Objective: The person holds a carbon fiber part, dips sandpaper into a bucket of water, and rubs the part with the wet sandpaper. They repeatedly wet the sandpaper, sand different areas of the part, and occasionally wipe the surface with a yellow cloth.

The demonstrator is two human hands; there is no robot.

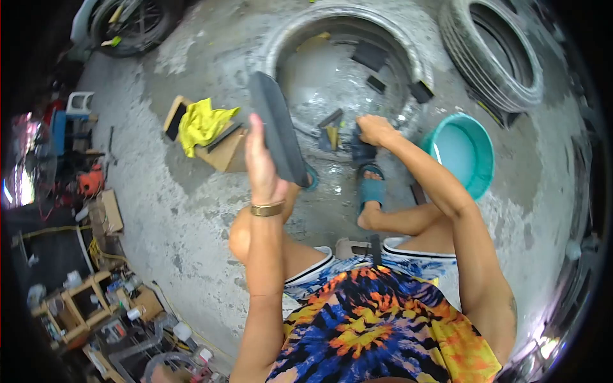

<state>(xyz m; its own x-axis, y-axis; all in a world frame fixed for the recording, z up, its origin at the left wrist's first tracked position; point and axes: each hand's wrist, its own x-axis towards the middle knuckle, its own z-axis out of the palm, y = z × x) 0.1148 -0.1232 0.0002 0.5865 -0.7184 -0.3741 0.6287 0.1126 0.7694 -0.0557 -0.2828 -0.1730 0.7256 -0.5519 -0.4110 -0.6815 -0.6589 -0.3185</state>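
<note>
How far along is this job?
I see no plainly finished piece, though the large ring already looks wet inside. The left hand holds a dark slab; the right hand is at a dark item. Probably left: loose dark pieces inside the ring.

Head view: seen through a single camera worn on the person's head, facing forward and steeply down. The patterned shirt (370, 325), directly below, lies nearest the lens at bottom centre; the feet lie farther off, and the round basin (345, 11) farther still, at the top. The wide field bends the concrete floor (185, 255) toward dark, curved corners.
</note>
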